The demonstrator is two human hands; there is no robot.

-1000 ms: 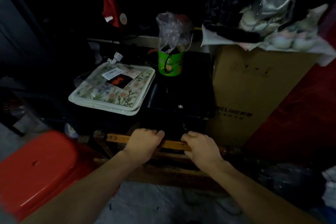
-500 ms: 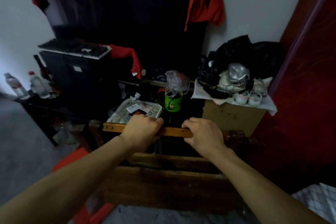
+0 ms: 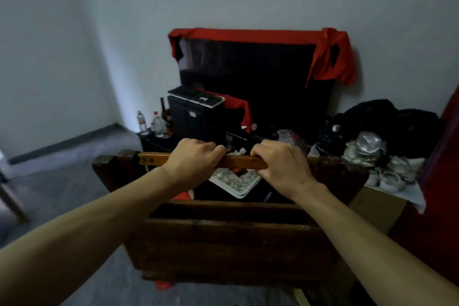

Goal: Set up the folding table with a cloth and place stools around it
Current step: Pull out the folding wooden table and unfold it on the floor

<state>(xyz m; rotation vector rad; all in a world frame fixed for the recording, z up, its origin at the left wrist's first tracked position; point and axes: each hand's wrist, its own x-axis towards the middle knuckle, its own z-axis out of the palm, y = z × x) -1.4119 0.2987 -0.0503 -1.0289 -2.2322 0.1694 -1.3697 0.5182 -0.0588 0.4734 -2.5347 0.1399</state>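
Observation:
A dark wooden stool [image 3: 231, 243] hangs in front of me, lifted off the floor and tilted, its broad plank facing me. A lighter wooden crossbar [image 3: 238, 162] runs across its top between two dark legs. My left hand [image 3: 191, 161] grips this bar left of centre, fingers curled over it. My right hand [image 3: 280, 166] grips the same bar just to the right. A scrap of the red plastic stool [image 3: 164, 285] shows under the wooden one.
Behind stands a large black screen [image 3: 255, 87] draped with red cloth, a black cabinet with a keyboard [image 3: 196, 95], bottles [image 3: 154, 122], a floral packet [image 3: 236, 181]. A cardboard box [image 3: 380, 208] with clothes and cups is at right. Grey floor [image 3: 62, 169] opens to the left.
Both hands have raised the wooden stool by its crossbar, from floor level to chest height. My view has tipped upward, so the wall and screen now show.

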